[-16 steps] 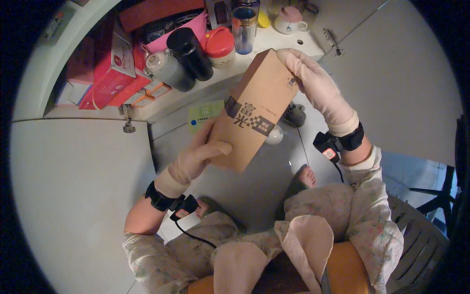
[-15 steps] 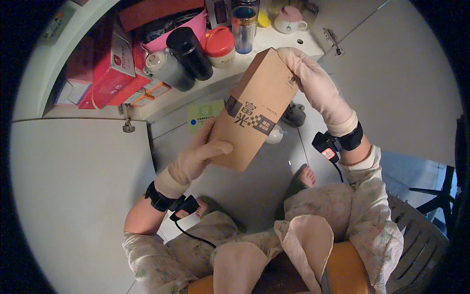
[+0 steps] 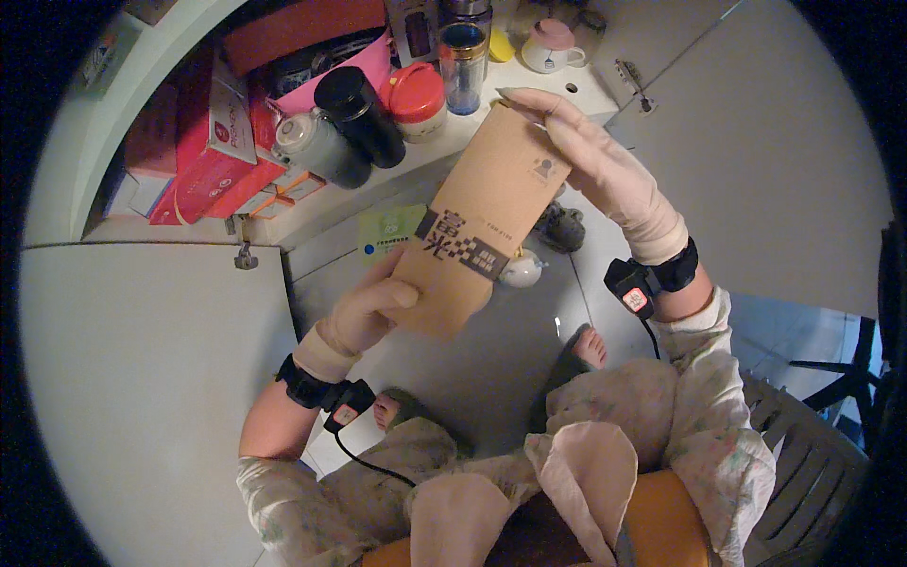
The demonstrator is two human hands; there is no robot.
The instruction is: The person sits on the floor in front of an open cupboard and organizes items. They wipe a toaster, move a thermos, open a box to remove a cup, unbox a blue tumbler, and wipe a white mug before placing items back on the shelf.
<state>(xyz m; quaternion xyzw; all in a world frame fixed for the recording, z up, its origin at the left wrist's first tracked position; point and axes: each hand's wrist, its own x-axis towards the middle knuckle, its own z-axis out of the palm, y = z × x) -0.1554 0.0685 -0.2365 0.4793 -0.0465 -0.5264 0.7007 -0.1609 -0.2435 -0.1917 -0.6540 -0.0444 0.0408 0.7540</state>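
A long brown cardboard box [image 3: 484, 227] with black printing is held slantwise in front of me, above the floor. My left hand [image 3: 364, 307], in a pale glove, grips its lower left end, with the thumb on the upper face and the other fingers mostly hidden behind. My right hand [image 3: 595, 156], gloved likewise, is at the far upper end, its fingers reaching over the end edge and its palm along the right side. What is inside the box cannot be seen.
Inside the open cabinet stand a black tumbler [image 3: 359, 115], a grey bottle [image 3: 321, 151], a red-lidded jar [image 3: 417, 99], a glass cup [image 3: 463, 71], a pink-lidded mug [image 3: 553, 47] and red boxes [image 3: 215, 137]. On the floor lie a green packet [image 3: 389, 227], a white pot [image 3: 522, 269] and a dark lumpy object [image 3: 565, 227].
The box has tipped, showing more of its printed face and less of its left side. My right fingers have moved left over the upper end. My left hand keeps its hold.
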